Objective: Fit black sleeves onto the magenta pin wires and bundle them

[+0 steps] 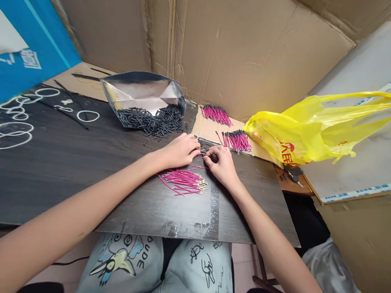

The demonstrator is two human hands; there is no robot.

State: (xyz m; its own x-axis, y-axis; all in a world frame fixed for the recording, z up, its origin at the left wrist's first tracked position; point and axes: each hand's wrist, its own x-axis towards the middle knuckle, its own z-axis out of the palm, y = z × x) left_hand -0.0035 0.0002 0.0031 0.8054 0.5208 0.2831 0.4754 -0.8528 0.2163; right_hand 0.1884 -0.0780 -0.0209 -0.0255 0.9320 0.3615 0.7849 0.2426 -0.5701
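Note:
My left hand (181, 151) and my right hand (221, 164) are close together over the dark table, fingertips pinched around small thin pieces between them, too small to name. Just below them lies a bundle of magenta wires (184, 181) with metallic tips at its right end. Beyond my left hand, an open foil bag (142, 90) holds many short black tubes (154, 121), some spilled at its mouth. Two rows of magenta wires with black ends, a far row (216, 114) and a nearer row (237, 140), rest on cardboard beyond my right hand.
A yellow plastic bag (300, 129) stands at the right, with keys (294, 176) beside it. White rubber bands (13, 135) and long black tubes (68, 93) lie at the left. Cardboard (251, 49) walls the back; the table's front edge (178, 236) is near my lap.

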